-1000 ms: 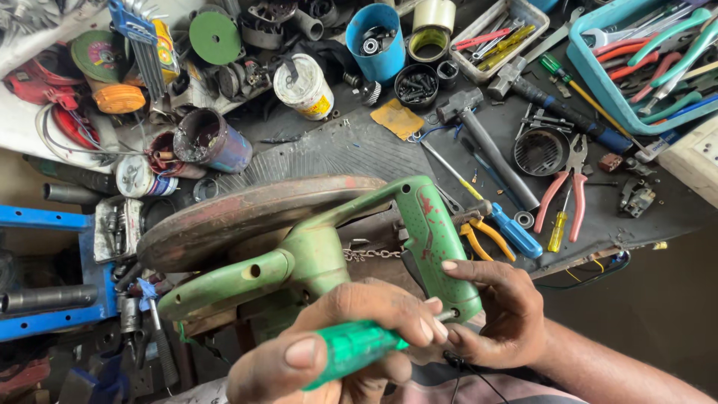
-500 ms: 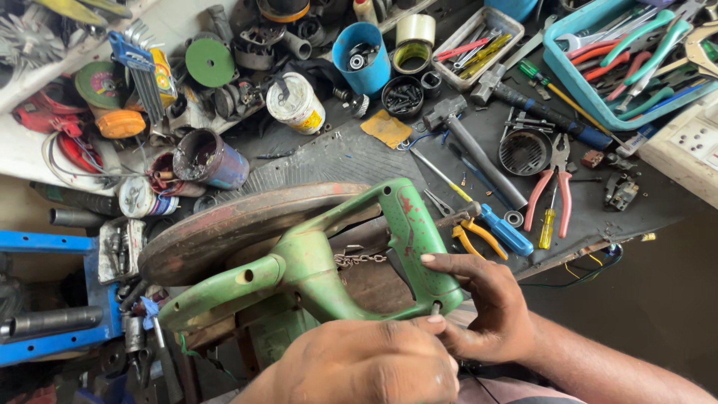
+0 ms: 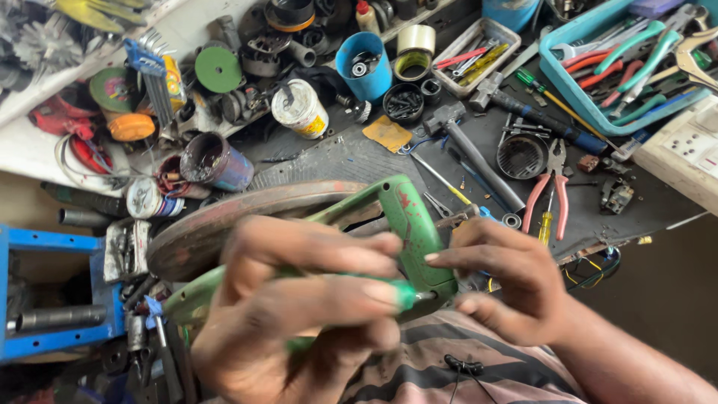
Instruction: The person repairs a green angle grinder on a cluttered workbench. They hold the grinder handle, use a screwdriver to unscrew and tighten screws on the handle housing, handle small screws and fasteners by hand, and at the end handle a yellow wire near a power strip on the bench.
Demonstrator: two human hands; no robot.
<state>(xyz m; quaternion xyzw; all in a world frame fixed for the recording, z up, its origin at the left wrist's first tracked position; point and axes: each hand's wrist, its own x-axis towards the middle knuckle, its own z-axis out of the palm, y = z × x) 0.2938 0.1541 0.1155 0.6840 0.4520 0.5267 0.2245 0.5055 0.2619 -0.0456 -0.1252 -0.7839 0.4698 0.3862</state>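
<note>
Both hands meet low in the frame, at about six o'clock. Left hand (image 3: 299,314), blurred, is clenched around a green-handled screwdriver (image 3: 359,288), its fingers wrapped over the grip and its tip pointing toward three o'clock. Right hand (image 3: 508,288) has its fingers curled against the handle of a green power saw (image 3: 407,224); whether it fully grips it cannot be told. This saw lies across the person's lap, its rusty round blade guard (image 3: 247,213) reaching toward nine o'clock. Beyond it, toward twelve o'clock, a crowded workbench (image 3: 351,161) holds a hammer (image 3: 467,146), a blue cup (image 3: 366,67) and a white can (image 3: 299,108). Red-handled pliers (image 3: 546,187) lie at two o'clock, below a blue tray (image 3: 568,71) of tools. A blue vice (image 3: 52,299) sits at nine o'clock.
</note>
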